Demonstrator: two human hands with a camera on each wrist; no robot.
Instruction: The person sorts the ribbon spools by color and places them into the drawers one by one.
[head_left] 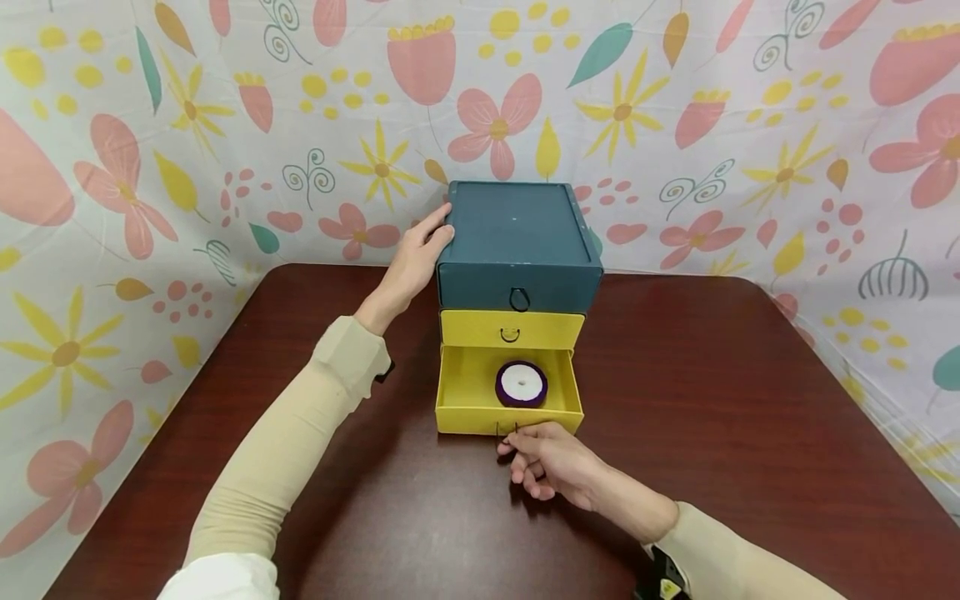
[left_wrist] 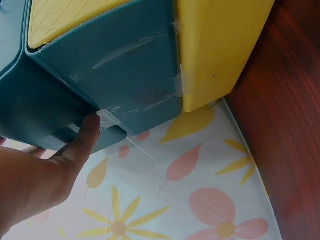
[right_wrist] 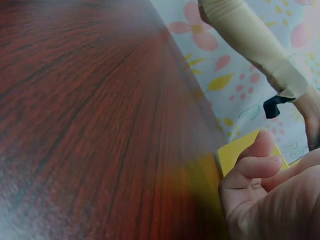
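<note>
A small chest of stacked drawers [head_left: 517, 221] stands on the table, blue-green above and yellow below. Its lowest yellow drawer [head_left: 457, 392] is pulled out and holds a roll of dark purple ribbon [head_left: 522, 384] on a white core. My right hand [head_left: 558, 462] is at the front of that drawer, thumb and fingertip pinching its thin dark loop pull [head_left: 497, 433]. My left hand [head_left: 411, 258] rests against the left side of the blue-green top section, fingers extended near its upper edge. In the left wrist view, a finger of the left hand [left_wrist: 42, 175] presses on the blue-green side wall [left_wrist: 125, 75].
Above the pulled-out drawer, a second yellow drawer [head_left: 480, 330] and the blue-green top drawer [head_left: 480, 286] are closed, each with a dark loop pull. The dark red wooden table [head_left: 712, 400] meets a flower-patterned cloth [head_left: 637, 50] behind and at the sides.
</note>
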